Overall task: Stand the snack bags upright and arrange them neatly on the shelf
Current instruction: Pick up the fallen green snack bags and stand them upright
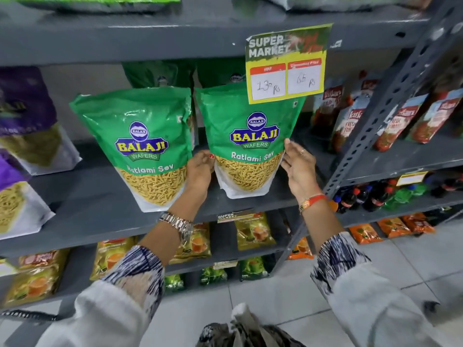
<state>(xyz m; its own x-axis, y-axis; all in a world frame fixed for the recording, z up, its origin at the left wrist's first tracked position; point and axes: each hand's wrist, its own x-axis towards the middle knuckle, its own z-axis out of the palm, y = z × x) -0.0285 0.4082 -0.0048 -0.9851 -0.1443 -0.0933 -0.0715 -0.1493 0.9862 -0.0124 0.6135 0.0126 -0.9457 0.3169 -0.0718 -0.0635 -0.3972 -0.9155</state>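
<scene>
Two green Balaji Ratlami Sev bags stand upright side by side on the grey shelf. The left bag stands alone, untouched. The right bag is held between my hands: my left hand presses its lower left edge and my right hand lies flat against its lower right edge. More green bags stand behind them, mostly hidden.
Purple and white snack bags fill the shelf's left end. A price sign hangs from the shelf above. Red tomato pouches and soda bottles fill the rack to the right. Yellow packets sit on lower shelves.
</scene>
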